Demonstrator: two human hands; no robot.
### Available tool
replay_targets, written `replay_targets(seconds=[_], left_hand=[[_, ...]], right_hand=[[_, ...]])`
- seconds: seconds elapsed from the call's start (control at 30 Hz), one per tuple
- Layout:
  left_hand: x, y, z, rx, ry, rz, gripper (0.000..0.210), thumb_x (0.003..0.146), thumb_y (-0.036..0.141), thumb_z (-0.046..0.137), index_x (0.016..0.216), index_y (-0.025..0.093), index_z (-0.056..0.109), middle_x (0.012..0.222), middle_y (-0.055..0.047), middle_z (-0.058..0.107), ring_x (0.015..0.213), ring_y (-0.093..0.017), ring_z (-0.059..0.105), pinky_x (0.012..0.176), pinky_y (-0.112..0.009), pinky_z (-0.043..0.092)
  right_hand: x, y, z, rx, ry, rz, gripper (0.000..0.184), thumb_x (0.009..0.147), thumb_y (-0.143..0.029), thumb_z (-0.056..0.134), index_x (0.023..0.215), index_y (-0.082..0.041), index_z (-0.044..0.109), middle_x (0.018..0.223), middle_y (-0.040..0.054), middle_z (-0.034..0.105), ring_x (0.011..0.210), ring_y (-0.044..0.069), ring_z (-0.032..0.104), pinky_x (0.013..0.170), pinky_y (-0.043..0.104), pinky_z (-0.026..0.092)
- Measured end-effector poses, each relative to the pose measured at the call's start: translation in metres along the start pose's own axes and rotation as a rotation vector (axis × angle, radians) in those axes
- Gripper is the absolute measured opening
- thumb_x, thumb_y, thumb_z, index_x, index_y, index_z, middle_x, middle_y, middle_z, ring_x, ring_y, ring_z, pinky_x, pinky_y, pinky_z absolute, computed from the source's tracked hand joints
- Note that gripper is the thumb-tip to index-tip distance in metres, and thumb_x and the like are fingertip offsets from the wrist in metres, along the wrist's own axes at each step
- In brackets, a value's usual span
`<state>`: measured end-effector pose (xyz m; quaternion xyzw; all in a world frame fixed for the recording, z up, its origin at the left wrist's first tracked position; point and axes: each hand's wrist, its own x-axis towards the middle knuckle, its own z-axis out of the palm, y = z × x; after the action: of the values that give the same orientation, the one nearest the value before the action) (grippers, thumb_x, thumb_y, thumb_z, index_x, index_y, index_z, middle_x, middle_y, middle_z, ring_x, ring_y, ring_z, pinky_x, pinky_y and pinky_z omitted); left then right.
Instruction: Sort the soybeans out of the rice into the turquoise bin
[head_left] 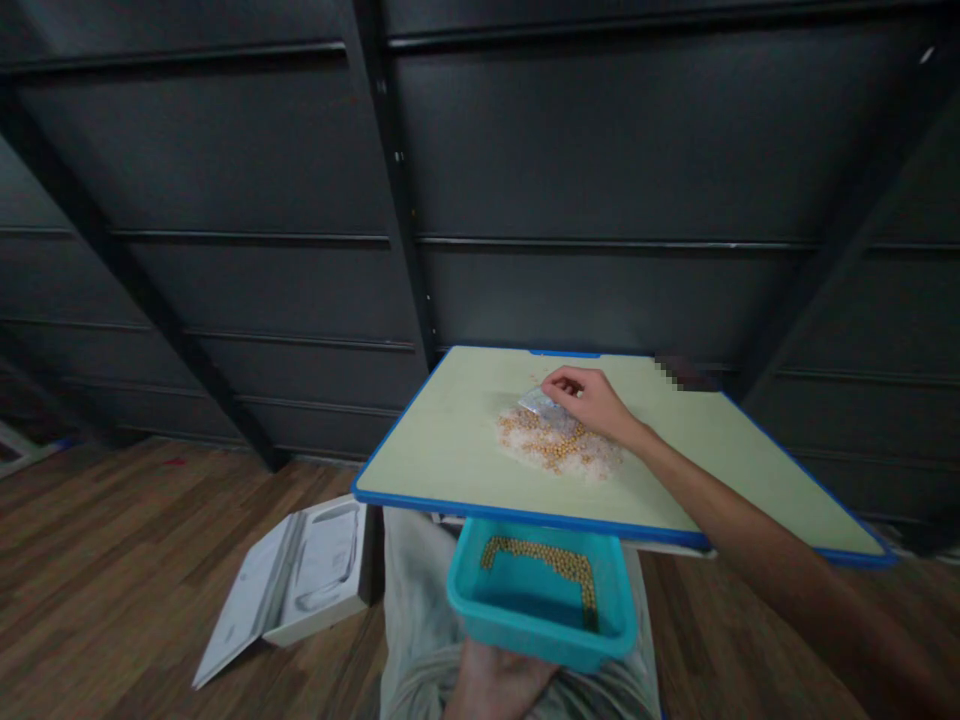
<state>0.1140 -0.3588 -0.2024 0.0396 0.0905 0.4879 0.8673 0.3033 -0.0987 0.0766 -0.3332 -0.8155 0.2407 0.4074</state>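
Observation:
My right hand is over the table, thumb and fingers pinching the edge of a small clear plastic bag. Right below the bag lies a spread-out heap of white rice-like grains mixed with round yellow bean-like pieces. Down at my lap, my left hand supports a teal plastic tub from its near underside; most of its fingers are hidden beneath it. Inside the tub, similar yellow round pieces lie along the far and right walls.
The pale green tabletop has a raised blue rim, and the tub sits just under its near edge. An open white box rests on the wooden floor to the left. A dark panelled wall rises behind the table.

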Motion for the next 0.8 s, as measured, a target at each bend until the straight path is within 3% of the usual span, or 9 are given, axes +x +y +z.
replay_targets(seconds=[0.07,0.23,0.43,0.57,0.67,0.8], left_hand=[[0.001,-0.001,0.005,0.031,0.032,0.078,0.055,0.108,0.038,0.083,0.163,0.044,0.078,0.134,-0.006,0.097,0.148,-0.039,0.081,0.141,-0.062,0.051],[0.000,0.009,0.019,0.057,0.113,0.063,0.067,0.112,0.038,0.080,0.177,0.042,0.066,0.127,-0.005,0.099,0.135,-0.036,0.088,0.137,-0.058,0.055],[0.001,0.016,0.040,0.111,0.125,0.111,0.064,0.114,0.036,0.079,0.176,0.039,0.067,0.135,-0.008,0.097,0.143,-0.038,0.085,0.139,-0.061,0.055],[0.000,0.016,0.044,0.102,0.110,0.120,0.060,0.115,0.038,0.076,0.175,0.037,0.068,0.136,-0.007,0.097,0.146,-0.039,0.084,0.139,-0.063,0.055],[0.000,0.017,0.043,0.101,0.096,0.123,0.055,0.114,0.035,0.076,0.169,0.034,0.074,0.132,-0.006,0.098,0.147,-0.038,0.083,0.138,-0.060,0.057],[0.000,0.018,0.044,0.116,0.063,0.119,0.037,0.111,0.033,0.079,0.147,0.033,0.087,0.139,-0.006,0.096,0.159,-0.040,0.075,0.139,-0.061,0.056]], right_hand=[[-0.007,-0.004,0.004,0.001,-0.014,-0.003,0.017,0.105,-0.030,0.073,0.097,-0.023,0.086,0.097,0.0084,0.088,0.090,0.024,0.075,0.082,0.037,0.057],[-0.015,-0.021,0.012,-0.040,-0.176,-0.061,0.020,0.108,-0.031,0.073,0.100,-0.023,0.089,0.092,0.0055,0.087,0.081,0.020,0.071,0.078,0.034,0.053],[-0.019,-0.022,0.011,-0.096,-0.221,-0.085,0.019,0.108,-0.029,0.075,0.101,-0.022,0.091,0.086,0.0041,0.085,0.075,0.019,0.068,0.076,0.034,0.050],[-0.020,-0.020,0.011,-0.122,-0.243,-0.087,0.020,0.109,-0.029,0.075,0.102,-0.022,0.092,0.087,0.0048,0.086,0.075,0.019,0.069,0.076,0.034,0.049],[-0.021,-0.021,0.013,-0.137,-0.255,-0.082,0.020,0.109,-0.029,0.075,0.102,-0.023,0.093,0.087,0.0046,0.086,0.074,0.019,0.068,0.076,0.035,0.049],[-0.023,-0.023,0.015,-0.130,-0.275,-0.092,0.022,0.109,-0.029,0.074,0.100,-0.022,0.092,0.087,0.0047,0.085,0.075,0.019,0.069,0.077,0.035,0.050]])
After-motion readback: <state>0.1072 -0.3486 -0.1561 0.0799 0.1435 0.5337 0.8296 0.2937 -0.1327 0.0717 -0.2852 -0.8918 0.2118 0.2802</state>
